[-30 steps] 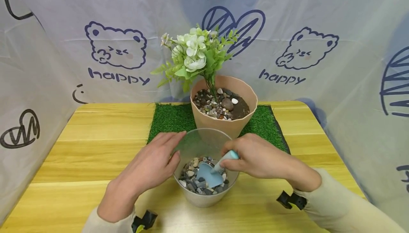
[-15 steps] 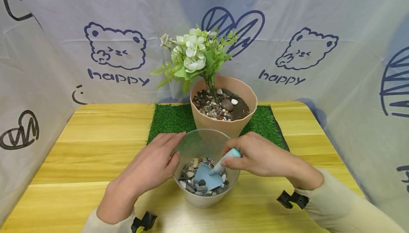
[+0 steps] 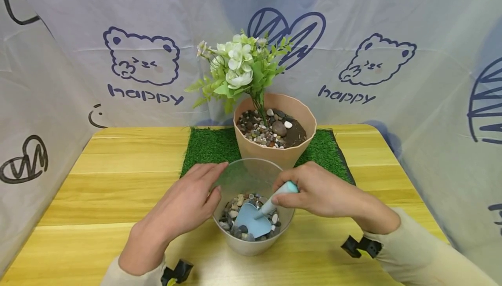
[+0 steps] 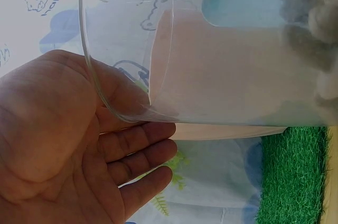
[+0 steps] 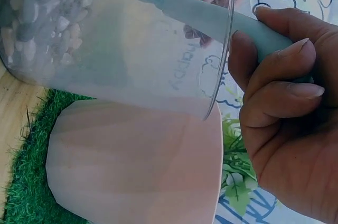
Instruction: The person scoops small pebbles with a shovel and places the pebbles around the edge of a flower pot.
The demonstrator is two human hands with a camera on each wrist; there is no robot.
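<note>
My right hand (image 3: pixel 313 190) grips the handle of a light-blue hand trowel (image 3: pixel 256 221), its fingers curled round it in the right wrist view. The trowel's blade lies among grey and pale pebbles (image 3: pixel 237 212) at the bottom of a clear plastic bucket (image 3: pixel 251 246). Its handle slants up over the bucket's right rim. My left hand (image 3: pixel 182 203) rests against the bucket's left side near the rim, thumb apart from the fingers. Those fingers (image 4: pixel 140 158) look fairly straight in the left wrist view.
Behind the bucket, a peach flowerpot (image 3: pixel 270 151) with soil, stones and white flowers (image 3: pixel 237 61) stands on a green turf mat (image 3: pixel 209 144). The wooden table (image 3: pixel 129 168) backs onto a printed cloth (image 3: pixel 208 11).
The trowel's blade has slid slightly left and toward me through the pebbles, its handle tip shifting a little up and right. The left hand and bucket stay nearly still.
</note>
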